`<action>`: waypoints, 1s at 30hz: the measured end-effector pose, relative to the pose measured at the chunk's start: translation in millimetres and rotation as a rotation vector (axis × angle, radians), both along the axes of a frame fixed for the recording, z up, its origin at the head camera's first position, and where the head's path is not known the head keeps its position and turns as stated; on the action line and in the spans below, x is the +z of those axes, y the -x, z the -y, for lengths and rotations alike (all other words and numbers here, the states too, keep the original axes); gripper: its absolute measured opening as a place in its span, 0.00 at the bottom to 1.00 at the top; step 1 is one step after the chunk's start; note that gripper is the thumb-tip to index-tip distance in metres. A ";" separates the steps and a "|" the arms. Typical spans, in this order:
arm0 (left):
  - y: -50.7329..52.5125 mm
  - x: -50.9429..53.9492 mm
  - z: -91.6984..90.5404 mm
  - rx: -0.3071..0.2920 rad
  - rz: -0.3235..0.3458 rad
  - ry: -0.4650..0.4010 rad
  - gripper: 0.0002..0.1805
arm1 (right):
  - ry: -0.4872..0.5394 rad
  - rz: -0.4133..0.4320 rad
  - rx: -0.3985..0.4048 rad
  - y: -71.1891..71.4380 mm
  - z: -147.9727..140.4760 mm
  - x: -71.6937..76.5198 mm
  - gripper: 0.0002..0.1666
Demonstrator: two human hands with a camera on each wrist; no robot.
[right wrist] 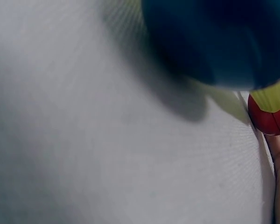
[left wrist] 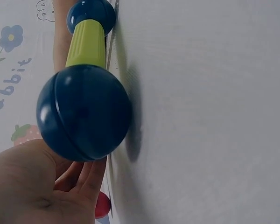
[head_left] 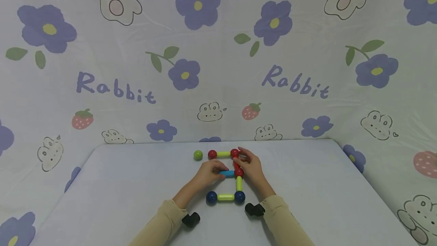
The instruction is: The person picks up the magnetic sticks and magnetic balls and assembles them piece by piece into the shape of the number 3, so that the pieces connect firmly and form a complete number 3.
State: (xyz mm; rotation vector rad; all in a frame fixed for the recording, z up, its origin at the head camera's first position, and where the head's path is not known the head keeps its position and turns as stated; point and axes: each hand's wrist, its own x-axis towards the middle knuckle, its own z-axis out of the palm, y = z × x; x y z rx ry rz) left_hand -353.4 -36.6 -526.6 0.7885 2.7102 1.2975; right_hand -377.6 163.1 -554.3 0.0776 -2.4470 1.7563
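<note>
In the head view my left hand [head_left: 207,172] pinches a blue rod [head_left: 228,173], whose right end meets the lower red ball [head_left: 239,172]. My right hand [head_left: 253,167] holds the red rod [head_left: 236,164] from the right, its fingers near the upper red ball [head_left: 234,153]. A yellow-green rod [head_left: 223,154] runs left from that ball to another red ball [head_left: 212,154]. Below, an upright yellow-green rod [head_left: 239,184] joins a dark blue ball [head_left: 239,197]. A further yellow-green rod [head_left: 225,197] links it to a second dark blue ball [head_left: 211,198].
A loose green ball [head_left: 198,155] lies on the white table [head_left: 136,185], left of the upper row. Black wrist devices [head_left: 191,220] sit at both cuffs. A patterned cloth [head_left: 218,48] hangs behind the table's back edge.
</note>
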 end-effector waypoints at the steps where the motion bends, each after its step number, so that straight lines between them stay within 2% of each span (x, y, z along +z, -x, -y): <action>1: 0.1 -0.2 0.0 0.000 -0.004 -0.001 0.12 | -0.002 -0.004 0.000 -0.2 -0.1 0.1 0.31; 9: 0.9 -2.2 1.6 0.011 0.005 -0.022 0.15 | -0.007 0.004 -0.019 -2.6 0.7 2.1 0.29; 12: 1.2 -3.5 3.7 0.046 0.010 -0.044 0.16 | -0.015 -0.001 -0.017 -3.0 1.1 2.5 0.29; 16: 2.1 -2.6 7.1 0.111 0.012 -0.120 0.17 | -0.016 -0.004 -0.018 -2.3 1.0 2.0 0.28; 19: 3.8 0.2 10.0 0.151 -0.044 -0.187 0.18 | -0.017 0.004 -0.022 -2.0 0.9 1.5 0.29; 22: 7.6 1.3 12.9 0.196 -0.141 -0.240 0.18 | -0.016 0.018 -0.024 -1.6 0.7 1.1 0.29; 26: 12.3 3.0 16.2 0.289 -0.253 -0.271 0.18 | -0.012 0.024 -0.024 -2.0 1.1 1.9 0.28; 30: 16.5 4.2 19.7 0.400 -0.251 -0.261 0.21 | -0.008 0.023 -0.025 -2.6 1.8 3.0 0.28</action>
